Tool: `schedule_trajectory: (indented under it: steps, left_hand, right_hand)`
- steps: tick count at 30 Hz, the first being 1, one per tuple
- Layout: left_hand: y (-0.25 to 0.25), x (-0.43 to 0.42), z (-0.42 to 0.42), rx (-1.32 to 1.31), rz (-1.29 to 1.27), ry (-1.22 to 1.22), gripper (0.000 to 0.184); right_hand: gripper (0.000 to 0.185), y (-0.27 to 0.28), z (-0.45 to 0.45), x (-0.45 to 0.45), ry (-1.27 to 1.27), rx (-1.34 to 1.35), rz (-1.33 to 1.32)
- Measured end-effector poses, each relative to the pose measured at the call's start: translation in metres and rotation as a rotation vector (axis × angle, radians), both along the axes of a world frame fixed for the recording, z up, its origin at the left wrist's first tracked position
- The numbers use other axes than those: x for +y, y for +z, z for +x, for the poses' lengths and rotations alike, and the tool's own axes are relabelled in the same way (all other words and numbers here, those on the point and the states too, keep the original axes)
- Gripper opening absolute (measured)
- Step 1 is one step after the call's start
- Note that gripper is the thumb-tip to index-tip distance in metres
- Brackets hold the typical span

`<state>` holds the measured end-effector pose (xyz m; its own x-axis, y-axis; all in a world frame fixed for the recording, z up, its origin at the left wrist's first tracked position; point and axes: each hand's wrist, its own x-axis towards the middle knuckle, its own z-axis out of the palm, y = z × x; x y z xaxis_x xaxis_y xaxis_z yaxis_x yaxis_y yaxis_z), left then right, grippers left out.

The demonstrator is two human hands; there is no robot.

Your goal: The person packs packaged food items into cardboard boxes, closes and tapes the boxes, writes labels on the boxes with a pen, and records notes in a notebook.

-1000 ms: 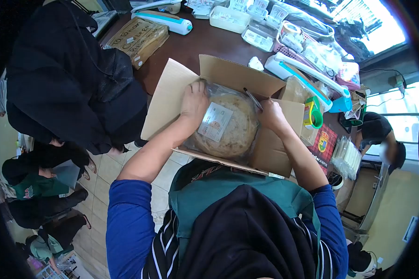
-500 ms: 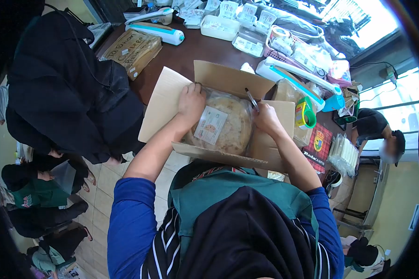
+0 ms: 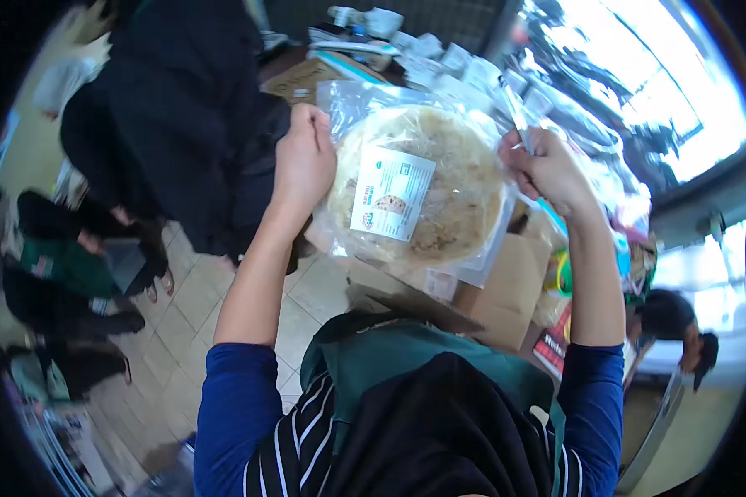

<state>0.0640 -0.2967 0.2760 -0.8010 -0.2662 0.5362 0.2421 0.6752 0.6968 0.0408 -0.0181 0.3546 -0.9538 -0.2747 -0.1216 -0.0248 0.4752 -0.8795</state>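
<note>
A clear plastic package of round flatbread (image 3: 464, 190) with a white printed label (image 3: 393, 194) is held up above an open cardboard box (image 3: 510, 286). My left hand (image 3: 305, 157) is closed on the package's left edge. At its right edge, my right hand (image 3: 547, 170) pinches the plastic and also holds a pen (image 3: 514, 112) that points up. The package hides much of the box, so its inside is mostly out of sight.
A person in black clothing (image 3: 182, 116) stands close on the left. Behind the package, the table bears a brown parcel (image 3: 294, 80), plastic containers and a green and yellow tape dispenser (image 3: 560, 275). Another person (image 3: 667, 315) is at the far right, and several people are at the left.
The flatbread package has come up out of the box, lifted by both my hands toward the camera. The pen has risen with my right hand. The view has shifted.
</note>
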Motion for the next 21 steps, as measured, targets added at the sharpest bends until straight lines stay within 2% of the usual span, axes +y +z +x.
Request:
schedule_trajectory:
  steps: [2,3,5,6,8,9,11,12,14,15,17,19,21]
  left_hand:
    - [0.019,-0.030,0.036,0.041,0.020,0.111,0.014]
    - [0.018,-0.043,0.054,0.058,0.009,0.177,0.014]
    - [0.004,-0.059,0.087,0.212,0.154,0.300,0.016]
    - [-0.001,-0.067,0.103,0.232,0.139,0.372,0.016]
    - [-0.011,-0.072,0.132,0.688,0.612,0.306,0.018]
    - [-0.025,-0.081,0.150,0.722,0.575,0.378,0.018]
    - [-0.049,-0.093,0.187,0.727,0.969,0.161,0.020]
    - [-0.044,-0.092,0.206,0.766,0.939,0.223,0.020]
    - [-0.029,-0.082,0.233,0.786,1.086,0.225,0.019]
    - [-0.029,-0.080,0.250,0.827,1.054,0.272,0.019]
    - [-0.029,-0.079,0.285,0.797,1.014,0.230,0.018]
    - [-0.016,-0.071,0.304,0.646,0.837,0.494,0.019]
    - [-0.006,-0.060,0.319,0.443,0.571,0.701,0.019]
  right_hand:
    - [0.006,0.032,0.003,-0.033,0.158,0.051,-0.089]
    - [0.007,0.044,0.009,-0.051,0.217,0.066,-0.156]
    - [0.008,0.060,0.018,-0.075,0.299,0.211,-0.094]
    - [0.009,0.064,0.025,-0.094,0.352,0.279,-0.118]
    - [0.009,0.062,0.032,-0.124,0.505,0.270,-0.212]
    - [0.009,0.060,0.035,-0.140,0.578,0.246,-0.284]
    - [0.009,0.047,0.032,-0.171,0.778,0.206,-0.385]
    - [0.008,0.041,0.035,-0.189,0.823,0.176,-0.383]
    - [0.007,0.031,0.042,-0.219,0.897,0.157,-0.349]
    - [0.007,0.022,0.044,-0.231,0.939,0.095,-0.347]
    - [0.009,0.010,0.054,-0.251,1.043,0.156,-0.182]
    - [0.014,-0.007,0.051,-0.270,1.050,0.509,-0.107]
    - [0.020,-0.002,0.069,-0.275,1.035,0.320,-0.187]
